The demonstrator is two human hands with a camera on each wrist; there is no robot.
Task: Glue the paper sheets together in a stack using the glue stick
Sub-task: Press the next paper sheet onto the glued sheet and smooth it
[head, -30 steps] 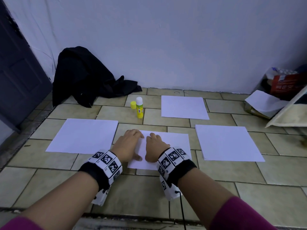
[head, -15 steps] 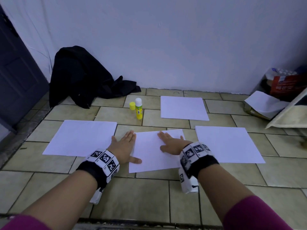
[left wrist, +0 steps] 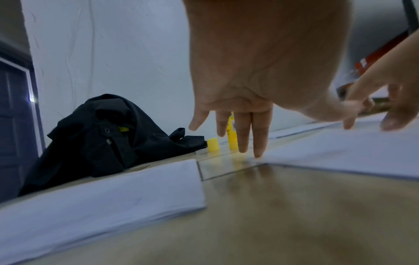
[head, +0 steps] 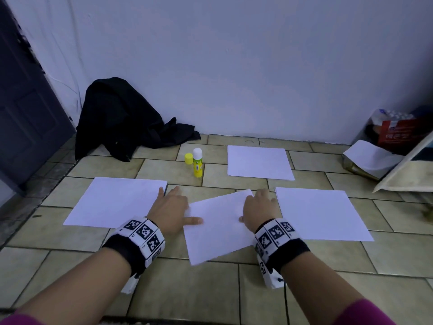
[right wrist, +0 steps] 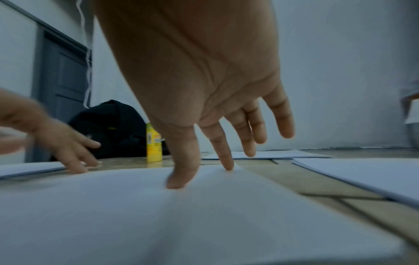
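Now the centre sheet lies skewed on the tiled floor, its far right corner swung up toward the wall. A second ago it sat nearly square under both hands, which were pressed close together on its middle. Since then the hands have spread apart to its two side edges, and the paper has turned with them. That reads as smoothing or pressing a freshly laid sheet, so one gluing step looks about finished, though the stack may need straightening.

From left to right: a black garment is heaped against the wall in the far left corner. Nearer, the left sheet lies flat. The left hand is next, spread flat with fingers straight. Its thumb rests on the left edge of the centre sheet, and its outer fingers reach toward the left sheet's corner. In the left wrist view, at least one fingertip touches the floor beside the paper. It holds nothing.

Beyond the hands stands the glue stick, upright and uncapped, with its yellow cap just beside it on the floor, near the wall.

The right hand is also opened out, fingers straight and fanned. Its thumb and forefinger press down on the centre sheet near the far right corner, as the right wrist view shows. It grips nothing.

Further right lie the far sheet by the wall and the right sheet closer in, both still single and apart, so more layers remain to be glued.
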